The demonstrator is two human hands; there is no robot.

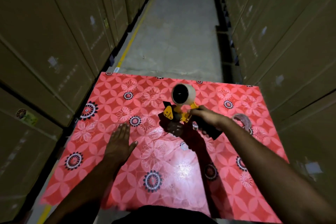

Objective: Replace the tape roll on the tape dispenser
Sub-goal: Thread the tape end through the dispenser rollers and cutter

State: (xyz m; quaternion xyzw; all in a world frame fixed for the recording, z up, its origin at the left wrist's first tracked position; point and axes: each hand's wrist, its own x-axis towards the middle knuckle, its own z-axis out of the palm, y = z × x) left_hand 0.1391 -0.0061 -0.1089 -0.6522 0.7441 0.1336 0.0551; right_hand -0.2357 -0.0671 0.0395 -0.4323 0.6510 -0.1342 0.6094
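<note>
A yellow and black tape dispenser (175,114) stands on the red patterned table (127,178), just right of the middle. A pale tape roll (183,93) sits on its far end, core hole facing me. My right hand (205,116) is closed around the dispenser's black handle (209,130). A second tape roll (242,121), clear and thin, lies on the table just right of that wrist. My left hand (120,142) rests flat on the table, fingers spread, holding nothing, well left of the dispenser.
Tall stacks of cardboard cartons (54,51) wall both sides of a narrow concrete aisle (174,32) beyond the table's far edge. A yellow floor line (134,32) runs along the left stack. The table's near edge is against my body.
</note>
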